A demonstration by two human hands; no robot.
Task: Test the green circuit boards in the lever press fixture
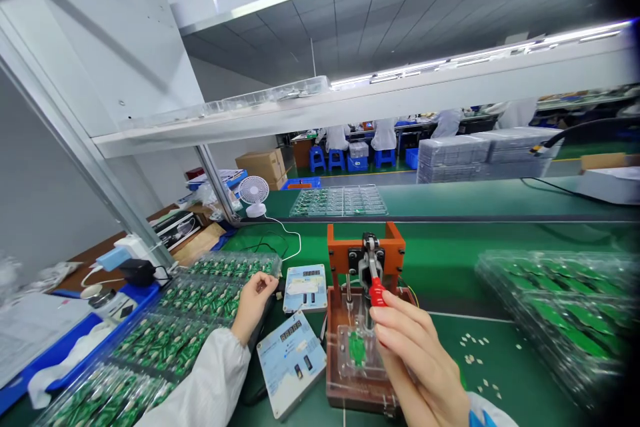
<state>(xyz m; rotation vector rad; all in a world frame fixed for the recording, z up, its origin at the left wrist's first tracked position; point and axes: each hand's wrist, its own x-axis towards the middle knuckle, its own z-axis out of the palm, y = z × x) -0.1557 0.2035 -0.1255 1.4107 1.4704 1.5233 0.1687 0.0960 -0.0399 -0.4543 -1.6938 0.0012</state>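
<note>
My right hand (417, 347) has its fingers at the red handle (377, 292) of a toggle clamp on an orange and brown test fixture (336, 347). Under the clamp, a green circuit board (357, 348) sits in the fixture's clear plastic nest. My left hand (255, 300) is over the right edge of a clear tray (150, 340) filled with small green boards. Its thumb and fingertips are pinched together, and whatever is between them is too small to make out. Two light-blue boxes with displays, a near one (293, 363) and a far one (305, 288), lie between my hands.
More clear trays of green boards (575, 307) are stacked at the right. Small pale pieces (477, 350) lie scattered on the green mat. A white fan (254, 192) and another tray (340, 201) stand at the back. A shelf (350, 107) crosses above; people sit beyond.
</note>
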